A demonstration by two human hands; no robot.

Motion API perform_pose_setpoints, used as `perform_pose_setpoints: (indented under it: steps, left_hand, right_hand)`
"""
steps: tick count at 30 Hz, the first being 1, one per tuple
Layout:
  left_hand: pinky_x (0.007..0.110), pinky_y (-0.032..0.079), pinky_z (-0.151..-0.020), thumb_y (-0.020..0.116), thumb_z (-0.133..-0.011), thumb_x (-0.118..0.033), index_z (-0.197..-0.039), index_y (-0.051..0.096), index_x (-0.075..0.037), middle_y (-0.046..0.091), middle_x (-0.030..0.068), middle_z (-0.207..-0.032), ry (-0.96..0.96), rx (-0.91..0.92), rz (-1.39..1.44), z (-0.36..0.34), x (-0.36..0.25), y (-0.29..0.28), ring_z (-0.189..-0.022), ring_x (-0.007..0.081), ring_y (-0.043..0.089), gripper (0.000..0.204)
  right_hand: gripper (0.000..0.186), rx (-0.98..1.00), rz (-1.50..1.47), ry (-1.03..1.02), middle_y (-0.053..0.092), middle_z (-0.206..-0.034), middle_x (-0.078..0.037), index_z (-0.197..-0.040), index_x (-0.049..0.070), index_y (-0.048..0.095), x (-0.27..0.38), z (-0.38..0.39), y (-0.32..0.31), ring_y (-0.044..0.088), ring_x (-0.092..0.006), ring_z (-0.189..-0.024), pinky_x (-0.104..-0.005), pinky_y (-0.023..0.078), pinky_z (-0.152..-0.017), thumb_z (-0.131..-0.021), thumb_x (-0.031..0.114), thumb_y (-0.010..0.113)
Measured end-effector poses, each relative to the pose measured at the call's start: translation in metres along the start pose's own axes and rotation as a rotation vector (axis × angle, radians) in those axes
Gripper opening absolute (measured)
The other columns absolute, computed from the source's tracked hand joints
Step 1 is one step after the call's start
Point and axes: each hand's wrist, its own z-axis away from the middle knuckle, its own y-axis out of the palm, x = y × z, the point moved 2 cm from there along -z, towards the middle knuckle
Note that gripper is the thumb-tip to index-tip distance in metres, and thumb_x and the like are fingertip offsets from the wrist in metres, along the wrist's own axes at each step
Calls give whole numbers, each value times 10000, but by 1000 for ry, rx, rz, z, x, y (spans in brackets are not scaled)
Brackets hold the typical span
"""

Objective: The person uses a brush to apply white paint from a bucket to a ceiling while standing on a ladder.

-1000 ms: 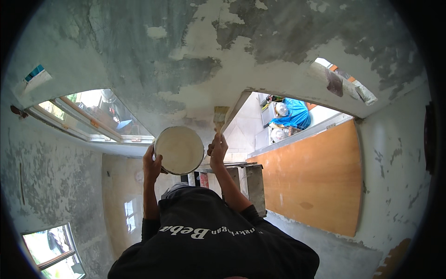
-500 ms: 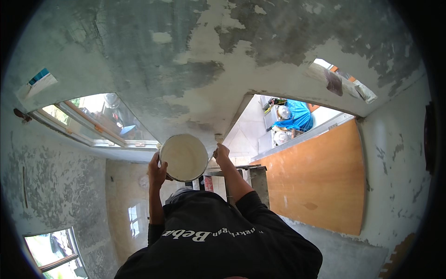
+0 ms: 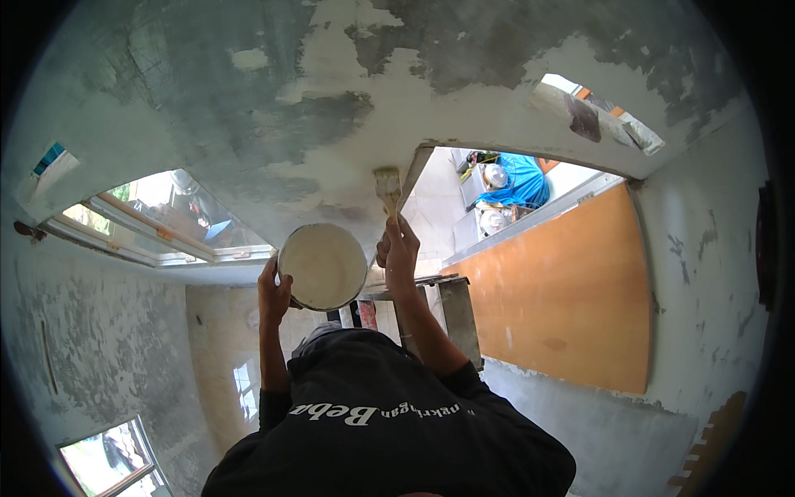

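A round bucket (image 3: 323, 267) of pale, cream-coloured liquid is held up in front of me. My left hand (image 3: 273, 291) grips its left side, the thumb near the rim. In my right hand (image 3: 399, 253) is a paintbrush (image 3: 387, 189), its handle between the fingers and its bristles pointing up. The bristles lie against or just in front of the patchy grey wall (image 3: 331, 157), left of the doorway edge; whether they touch I cannot tell.
A wooden door (image 3: 555, 290) stands open at the right. Through the doorway a blue tarp (image 3: 520, 180) covers things outside. A window (image 3: 178, 215) is at the left. Below my arms is part of a ladder-like frame (image 3: 454, 311) above the tiled floor (image 3: 219, 331).
My right hand has raised the paintbrush up along the wall, so more of the brush shows. The bucket stays in my left hand, and the whole view has shifted slightly.
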Motion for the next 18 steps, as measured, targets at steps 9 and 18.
perform_pose_setpoints:
  steps: [9,18]
  left_hand:
    - [324,439,-874,489,-730,-6,-1158,517,63,627,192,-1015,5,10,-14,-7,-14,4,-960,240,596,434]
    - [318,444,-863,487,-686,9,-1182,521,62,632,148,-1013,17,53,2,-11,-17,10,-948,204,581,500]
  right_hand:
    - [355,44,126,-72,252,-536,94,-1218,18,518,-11,0,-12,224,-8,-400,-205,176,-361,-962,263,511]
    - [289,-39,-41,315,255,-531,96,-1145,87,577,-82,-25,-67,218,-25,-382,-211,167,-352,-945,290,528]
